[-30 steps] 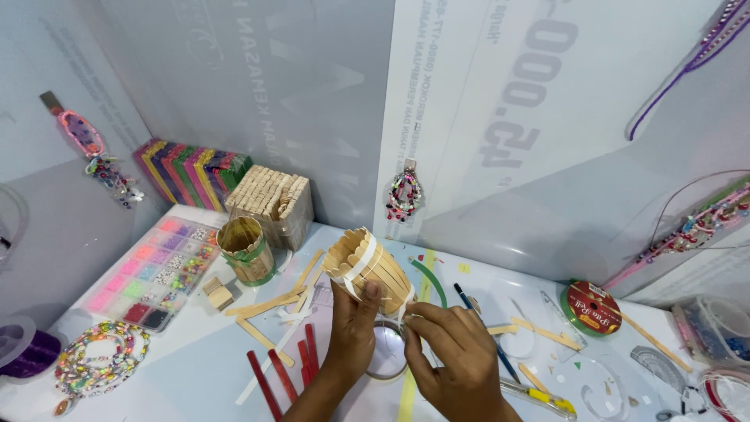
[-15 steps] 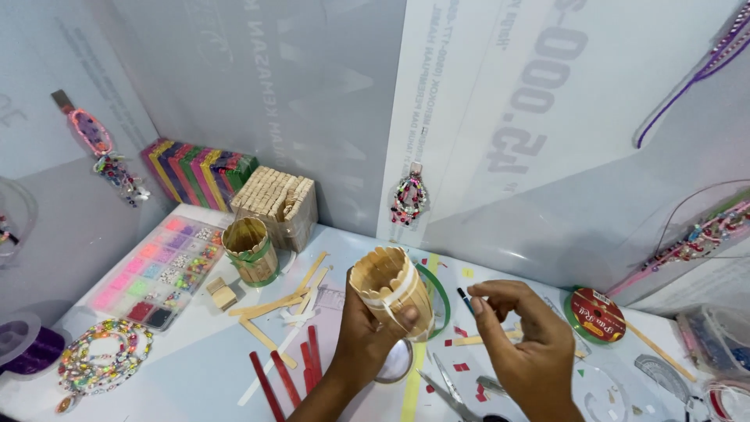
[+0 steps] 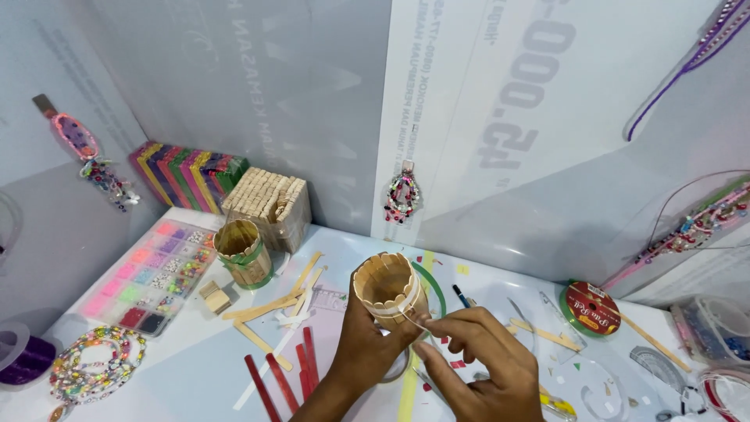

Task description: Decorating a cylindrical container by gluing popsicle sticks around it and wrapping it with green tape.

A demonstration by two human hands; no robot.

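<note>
My left hand grips a small round cup made of wooden craft sticks, held upright above the white table. A white band runs round the cup. My right hand is just right of the cup, its fingertips pinching the loose end of that white band at the cup's lower right side. The cup's open top faces up and its inside looks empty.
A second stick cup with a green band stands at the left, beside a stack of plain sticks and coloured sticks. A bead organiser, bead strings, loose sticks, red sticks and a ribbon spool lie around.
My left hand has tipped the stick cup from tilted to upright. My right hand lifted away to the right, then came back and pinched the white band at the cup.
</note>
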